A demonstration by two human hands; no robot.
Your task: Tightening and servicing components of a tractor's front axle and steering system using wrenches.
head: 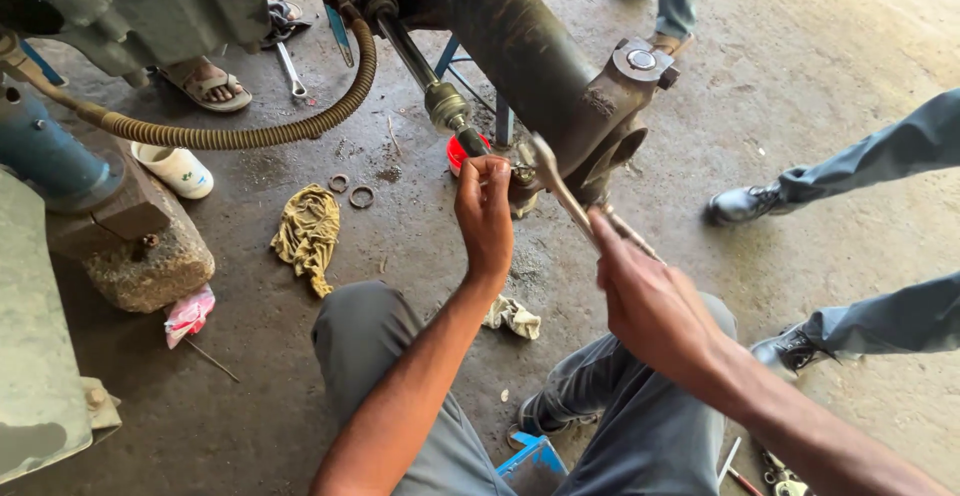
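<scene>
The right hand [650, 301] closes around the handle of a spanner [560, 186], whose head sits on a fitting under the dark axle beam [530, 51], far centre. The left hand [485, 221] pinches at that joint, fingers curled, wrist bent upward. Keeping the spanner square and fully seated would prevent slipping. A yellow rag [308, 234] lies left on the floor.

Sunlit, oil-stained concrete floor [800, 76] strewn with a yellow rag [308, 231].
</scene>
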